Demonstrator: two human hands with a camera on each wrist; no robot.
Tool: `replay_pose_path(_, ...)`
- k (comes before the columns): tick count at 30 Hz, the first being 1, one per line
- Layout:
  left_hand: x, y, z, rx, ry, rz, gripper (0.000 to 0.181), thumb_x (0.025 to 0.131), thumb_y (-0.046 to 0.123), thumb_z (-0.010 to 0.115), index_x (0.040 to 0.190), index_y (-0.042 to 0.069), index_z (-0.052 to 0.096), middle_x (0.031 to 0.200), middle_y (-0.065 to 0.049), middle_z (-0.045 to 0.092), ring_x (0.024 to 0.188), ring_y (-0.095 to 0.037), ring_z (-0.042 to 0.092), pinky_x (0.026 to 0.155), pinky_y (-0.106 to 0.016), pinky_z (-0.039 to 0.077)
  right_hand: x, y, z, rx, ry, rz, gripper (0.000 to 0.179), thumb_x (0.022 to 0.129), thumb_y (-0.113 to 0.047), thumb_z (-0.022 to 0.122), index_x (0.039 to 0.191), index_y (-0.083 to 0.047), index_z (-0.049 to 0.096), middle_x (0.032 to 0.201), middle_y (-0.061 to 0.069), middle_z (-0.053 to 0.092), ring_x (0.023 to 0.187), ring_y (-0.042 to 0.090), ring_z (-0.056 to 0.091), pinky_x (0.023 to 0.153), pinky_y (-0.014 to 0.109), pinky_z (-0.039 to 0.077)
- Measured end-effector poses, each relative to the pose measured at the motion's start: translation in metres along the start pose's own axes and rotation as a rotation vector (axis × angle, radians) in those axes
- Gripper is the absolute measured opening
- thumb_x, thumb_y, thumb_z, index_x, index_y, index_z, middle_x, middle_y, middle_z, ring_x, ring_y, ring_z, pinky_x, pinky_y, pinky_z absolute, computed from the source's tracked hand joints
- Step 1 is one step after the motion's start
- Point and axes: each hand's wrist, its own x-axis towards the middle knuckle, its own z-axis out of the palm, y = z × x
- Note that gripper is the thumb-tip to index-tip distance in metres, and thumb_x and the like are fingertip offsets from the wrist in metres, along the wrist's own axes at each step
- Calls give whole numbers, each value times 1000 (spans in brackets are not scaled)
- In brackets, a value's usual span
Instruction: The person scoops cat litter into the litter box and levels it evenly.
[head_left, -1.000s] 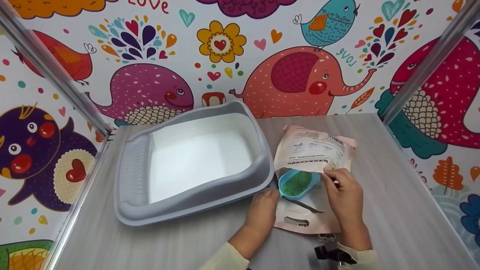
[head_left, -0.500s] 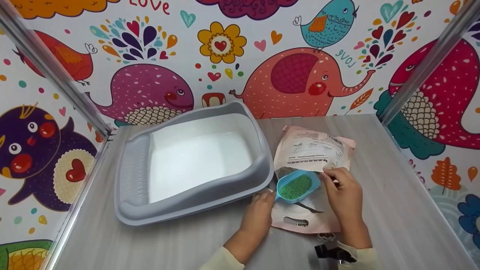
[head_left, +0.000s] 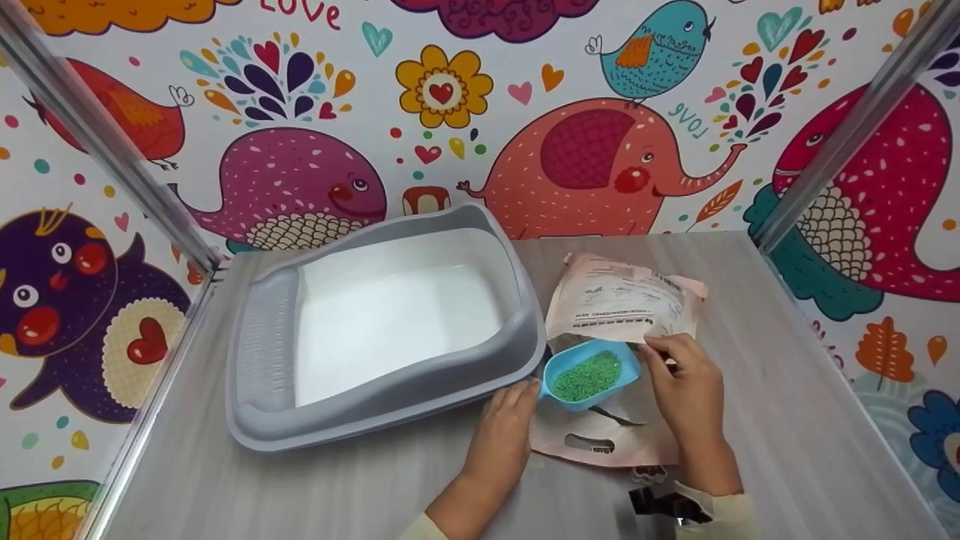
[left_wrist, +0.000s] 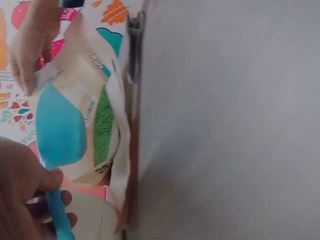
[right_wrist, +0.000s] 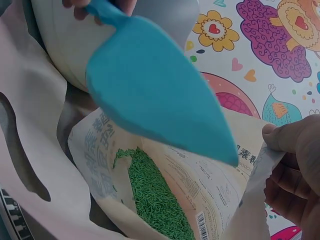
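Note:
My left hand (head_left: 504,435) grips the handle of a blue scoop (left_wrist: 61,127), its fingers curled round it in the left wrist view. Green pellets (head_left: 589,377) fill the scoop, which is above the mouth of a pale pink bag (head_left: 622,300). More green pellets (right_wrist: 155,195) lie inside the bag, as the right wrist view shows. My right hand (head_left: 688,397) pinches the edge of the bag's opening between thumb and fingers. From below, the scoop (right_wrist: 155,85) hides part of the bag's mouth in the right wrist view.
A grey litter box (head_left: 386,409) with a white inside stands left of the bag, close to the scoop's handle. Both rest on a grey wood-grain table (head_left: 360,495). Behind is a wall (head_left: 517,45) with cartoon animals, and metal posts (head_left: 855,127) rise at the corners.
My left hand has moved left, carrying the blue scoop of green pellets slightly toward the litter box. The right hand keeps its pinch on the bag's edge.

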Motion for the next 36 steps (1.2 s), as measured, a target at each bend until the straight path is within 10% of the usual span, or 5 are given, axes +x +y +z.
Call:
replay_pose_path(16, -6, -2, -46, -35, 229, 43, 50, 81, -12, 75, 128, 4, 68, 122, -5, 70, 113, -22, 66, 99, -40, 56, 4, -1, 0, -19, 7, -13, 17, 85, 5, 80, 99, -5, 81, 92, 6, 75, 80, -4, 59, 69, -1, 41)
replay_pose_path(36, 20, -16, -97, -109, 285, -48, 39, 94, -3, 69, 132, 1, 66, 126, -13, 69, 120, -27, 65, 103, -40, 56, 2, -1, 3, -19, 0, 19, 16, 84, 6, 80, 97, -2, 80, 90, 8, 75, 81, -9, 56, 67, -1, 40)
